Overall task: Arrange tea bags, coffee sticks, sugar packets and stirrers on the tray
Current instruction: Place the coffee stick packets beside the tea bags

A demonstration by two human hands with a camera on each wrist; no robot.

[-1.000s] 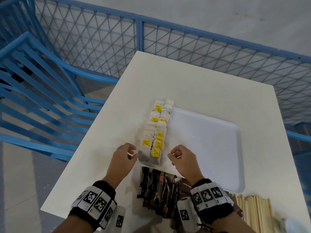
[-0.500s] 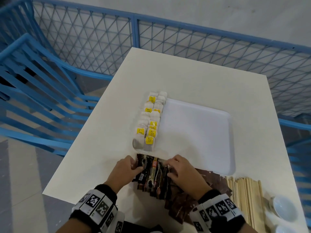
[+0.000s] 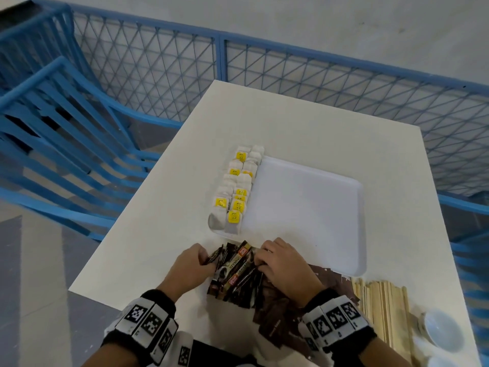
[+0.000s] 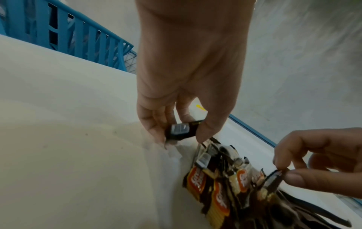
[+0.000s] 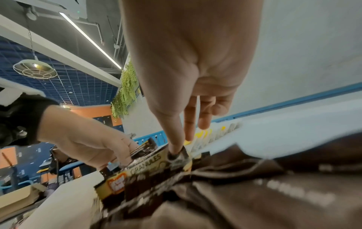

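Note:
A white tray (image 3: 312, 207) lies mid-table with two rows of yellow-tagged tea bags (image 3: 236, 190) along its left edge. In front of it lies a heap of dark coffee sticks (image 3: 235, 271). My left hand (image 3: 194, 263) pinches the end of one coffee stick (image 4: 181, 130) at the heap's left side. At the heap's right side my right hand (image 3: 275, 256) pinches the tip of another coffee stick (image 4: 272, 179) between thumb and forefinger. Brown sugar packets (image 3: 280, 311) lie under my right wrist, and wooden stirrers (image 3: 383, 311) lie in a bundle to their right.
A white cup (image 3: 442, 329) stands at the table's near right corner beside the stirrers. Blue mesh railing (image 3: 291, 72) runs behind the table, and a blue slatted chair (image 3: 60, 128) stands at its left. The near table edge lies just below my wrists.
Both hands pulled back from the tea bags at the tray's front left corner to the coffee stick heap, and each took hold of a stick. The head view shifted.

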